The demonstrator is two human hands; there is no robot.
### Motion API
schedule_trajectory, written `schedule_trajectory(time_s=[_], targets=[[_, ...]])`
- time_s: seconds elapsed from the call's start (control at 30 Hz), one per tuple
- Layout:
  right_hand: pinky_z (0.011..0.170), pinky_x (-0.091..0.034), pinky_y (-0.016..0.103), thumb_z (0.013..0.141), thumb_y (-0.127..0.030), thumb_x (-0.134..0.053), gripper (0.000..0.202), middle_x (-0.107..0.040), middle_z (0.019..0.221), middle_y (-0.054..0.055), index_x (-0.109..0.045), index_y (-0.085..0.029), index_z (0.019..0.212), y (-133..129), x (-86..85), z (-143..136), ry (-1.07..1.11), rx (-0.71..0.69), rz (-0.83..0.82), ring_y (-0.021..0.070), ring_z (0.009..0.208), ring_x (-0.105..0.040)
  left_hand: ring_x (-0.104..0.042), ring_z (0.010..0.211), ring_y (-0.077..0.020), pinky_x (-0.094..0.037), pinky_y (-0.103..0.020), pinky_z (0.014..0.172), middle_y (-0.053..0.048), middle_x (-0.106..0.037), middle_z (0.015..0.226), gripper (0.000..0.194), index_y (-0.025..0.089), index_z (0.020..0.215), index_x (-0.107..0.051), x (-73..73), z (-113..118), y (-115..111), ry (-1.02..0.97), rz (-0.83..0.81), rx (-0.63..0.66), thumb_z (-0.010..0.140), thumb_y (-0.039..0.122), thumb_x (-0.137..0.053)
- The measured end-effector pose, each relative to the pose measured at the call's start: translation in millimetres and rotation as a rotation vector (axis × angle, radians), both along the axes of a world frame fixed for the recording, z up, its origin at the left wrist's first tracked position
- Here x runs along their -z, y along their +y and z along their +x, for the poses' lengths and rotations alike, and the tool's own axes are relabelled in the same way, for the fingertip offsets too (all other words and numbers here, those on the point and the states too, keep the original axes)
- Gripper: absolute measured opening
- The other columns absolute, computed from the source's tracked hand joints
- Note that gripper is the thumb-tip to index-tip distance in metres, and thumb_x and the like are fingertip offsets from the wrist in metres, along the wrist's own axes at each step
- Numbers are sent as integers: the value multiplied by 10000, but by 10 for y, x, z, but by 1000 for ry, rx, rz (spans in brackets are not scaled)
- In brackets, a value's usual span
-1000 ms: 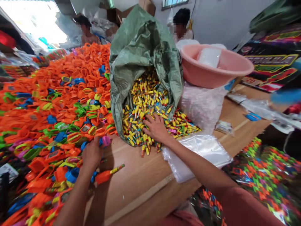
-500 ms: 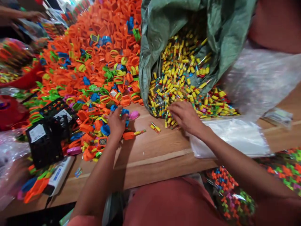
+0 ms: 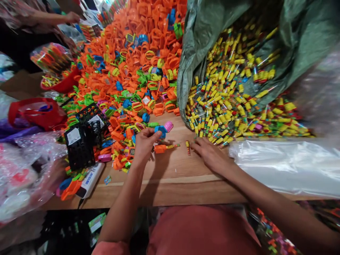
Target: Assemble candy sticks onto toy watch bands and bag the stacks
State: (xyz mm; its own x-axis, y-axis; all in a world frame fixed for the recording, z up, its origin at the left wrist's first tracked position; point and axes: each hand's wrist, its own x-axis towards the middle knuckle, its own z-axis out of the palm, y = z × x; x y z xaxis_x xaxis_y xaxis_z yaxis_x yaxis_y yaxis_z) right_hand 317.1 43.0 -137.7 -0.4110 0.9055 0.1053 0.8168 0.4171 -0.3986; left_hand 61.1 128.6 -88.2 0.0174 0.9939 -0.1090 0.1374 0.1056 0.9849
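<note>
My left hand [image 3: 145, 145] pinches a blue toy watch [image 3: 162, 131] between thumb and fingers, just above the wooden table. Below it lies an orange toy watch [image 3: 159, 149] with a small yellow-labelled tube [image 3: 172, 146] at its end. A pink toy watch [image 3: 168, 126] rests just behind. My right hand [image 3: 209, 153] is low on the table, fingers bent together at the front of a heap of small yellow-labelled tubes [image 3: 223, 109]. Whatever its fingertips hold is hidden. One loose tube [image 3: 188, 148] lies left of those fingertips.
A green sack [image 3: 192, 56] surrounds the tubes at the back. Mostly orange toy watches [image 3: 127, 71] are piled left of it. Clear plastic bags [image 3: 281, 166] lie right; black plastic trays [image 3: 79, 148] and a white power strip [image 3: 91, 180] sit left. Another person's hand [image 3: 72, 17] shows at upper left.
My left hand has lifted a blue toy watch from the pile's edge. My right hand has drawn back from the tube heap towards two loose tubes; only one shows now. The view has swung left.
</note>
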Motion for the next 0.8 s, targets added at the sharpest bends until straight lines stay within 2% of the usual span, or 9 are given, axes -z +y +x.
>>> schedule_trajectory(time_s=[0.1, 0.23, 0.37, 0.47, 0.53, 0.57, 0.63, 0.73, 0.8], targets=[[881, -472, 421, 981, -91, -427, 275, -639, 1067, 124, -674, -203, 1026, 36, -34, 7, 13, 4, 47, 286, 1007, -555, -619, 642, -104, -486, -207, 609, 8, -685, 722, 400, 158, 736, -673, 8, 102, -97, -291, -159, 11, 588, 399, -956], [916, -451, 425, 1030, -196, -437, 198, -667, 1012, 104, -634, -205, 1036, 21, -108, -102, 295, 72, 46, 275, 998, -588, -673, 731, -98, -551, -203, 704, 16, -711, 793, 404, 173, 775, -698, 35, 227, -211, -551, -306, 29, 517, 252, -998], [922, -473, 402, 1034, -244, -452, 219, -670, 1071, 95, -626, -218, 1165, -19, -120, -255, 577, 147, -56, 260, 1030, -624, -678, 758, -83, -565, -193, 743, 14, -722, 838, 316, 180, 857, -725, 91, 325, -305, -595, -344, 39, 630, 183, -944], [897, -499, 385, 1023, -291, -498, 196, -662, 1014, 69, -649, -222, 1127, -29, -108, -306, 715, 202, -177, 242, 980, -636, -675, 753, -91, -567, -212, 760, 18, -718, 818, 315, 178, 819, -715, 142, 406, -373, -594, -310, 36, 629, 236, -958], [900, -509, 395, 1024, -303, -489, 195, -650, 972, 63, -660, -224, 1075, -31, -134, -288, 733, 257, -162, 242, 960, -632, -666, 742, -101, -561, -233, 764, 18, -714, 799, 360, 176, 801, -718, 164, 453, -418, -570, -263, 46, 598, 316, -980], [928, -509, 409, 1027, -309, -480, 206, -648, 1001, 73, -659, -222, 1084, -31, -163, -267, 724, 280, -122, 248, 993, -630, -656, 731, -103, -551, -236, 756, 14, -714, 790, 381, 172, 802, -727, 167, 471, -439, -537, -235, 57, 592, 361, -983], [1036, -483, 454, 1024, -344, -515, 260, -630, 1187, 118, -631, -216, 1218, -28, -241, -212, 699, 264, -32, 273, 1164, -600, -624, 693, -100, -519, -230, 727, 9, -711, 759, 408, 162, 800, -745, 157, 495, -477, -451, -180, 86, 594, 429, -976], [1189, -378, 525, 968, -443, -650, 597, -474, 1526, 146, -458, -252, 1500, -17, -352, -140, 629, 69, -30, 310, 1438, -433, -589, 660, -100, -481, -229, 694, 0, -707, 726, 422, 150, 780, -763, 111, 509, -520, -396, -180, 142, 587, 459, -977], [1209, -357, 555, 943, -479, -687, 726, -444, 1586, 127, -375, -290, 1571, -13, -381, -121, 581, -31, -68, 318, 1479, -395, -590, 670, -108, -472, -233, 682, -11, -717, 745, 450, 149, 800, -777, 81, 513, -540, -422, -241, 168, 562, 466, -989]])
